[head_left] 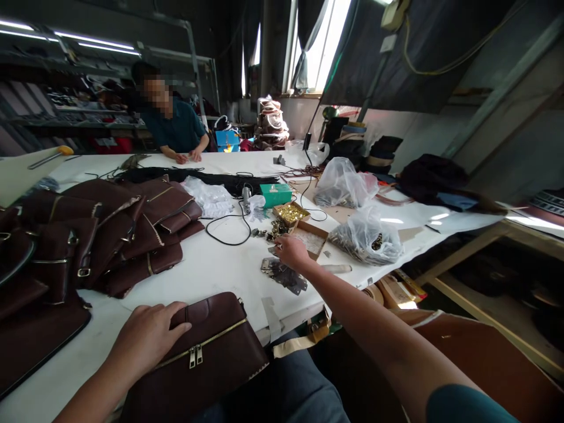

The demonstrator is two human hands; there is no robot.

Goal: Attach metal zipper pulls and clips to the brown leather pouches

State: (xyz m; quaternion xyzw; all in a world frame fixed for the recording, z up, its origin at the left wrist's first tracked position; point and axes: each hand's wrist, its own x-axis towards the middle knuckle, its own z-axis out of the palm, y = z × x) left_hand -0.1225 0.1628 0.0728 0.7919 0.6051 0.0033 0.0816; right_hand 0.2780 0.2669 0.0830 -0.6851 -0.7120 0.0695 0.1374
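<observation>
My left hand grips the upper left edge of a dark brown leather bag piece, its thumb lying on the front. A brass-toothed zipper with two metal pulls runs slantwise across this piece, which rests at the table's edge and over my lap. Farther off, my right hand is over the small metal fittings, fingers bent together; whatever is between the fingertips is too small to make out. Just below that hand lies a pile of flat metal plates.
Brown leather bags are heaped on the left. Beyond my right hand are a box of gold-coloured fittings, a green box and a looped black cable. Plastic bags stand right. Across the table a person works.
</observation>
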